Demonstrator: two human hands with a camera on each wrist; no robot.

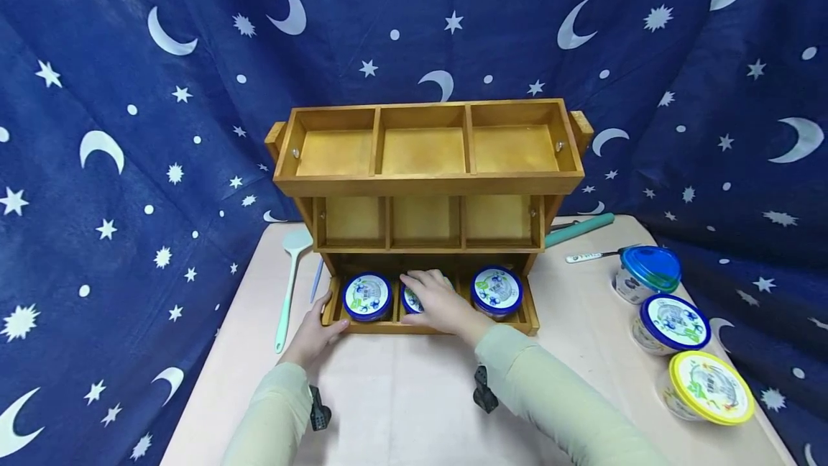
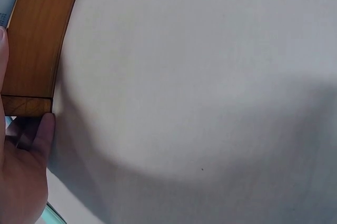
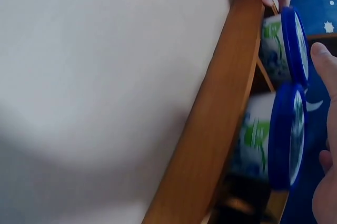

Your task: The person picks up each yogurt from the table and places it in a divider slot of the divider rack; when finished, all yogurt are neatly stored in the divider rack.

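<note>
**Middle tub going into the bottom tier**

The right hand (image 1: 443, 305) lies over the middle tub (image 1: 412, 300), fingers bent around its blue lid, the tub seated in the centre compartment of the wooden rack (image 1: 427, 185)'s lowest tier; filled tubs sit just beside it on either side; the left hand (image 1: 315, 336) steadies the rack's front corner, thumb on the rail, fingers fairly straight. Judging by this, placement is nearly done; releasing calls for lifting the fingers straight off without dragging the lid.
</note>
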